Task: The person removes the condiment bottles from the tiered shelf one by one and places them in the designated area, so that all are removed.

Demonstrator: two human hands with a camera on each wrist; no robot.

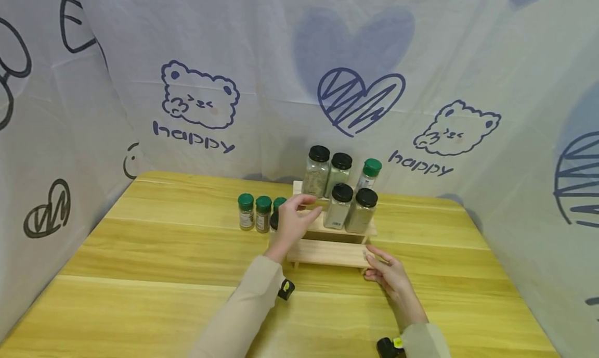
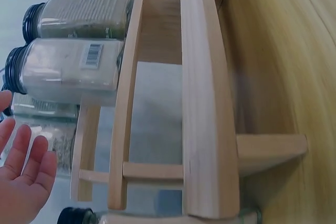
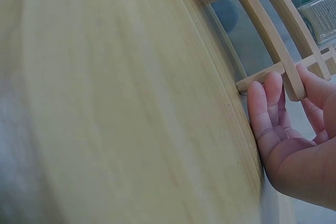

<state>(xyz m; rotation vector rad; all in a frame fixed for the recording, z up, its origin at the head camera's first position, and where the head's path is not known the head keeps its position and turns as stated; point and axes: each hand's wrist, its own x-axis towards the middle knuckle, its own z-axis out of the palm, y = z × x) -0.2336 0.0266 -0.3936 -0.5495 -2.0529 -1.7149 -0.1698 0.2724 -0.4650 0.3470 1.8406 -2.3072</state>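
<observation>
From the head view we see the rack between our hands; left hand spread by the jars. Only the right wrist view shows right hand fingers straight against its rail.

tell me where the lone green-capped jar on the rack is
In the head view, the green-capped jar stands at the right end of the wooden rack's top tier, right of two black-capped jars.

Pale wooden tiered rack on a yellow striped-grain table; black-capped jars on it, green-capped jars at nine o'clock; white backdrop with navy bears and hearts.
</observation>
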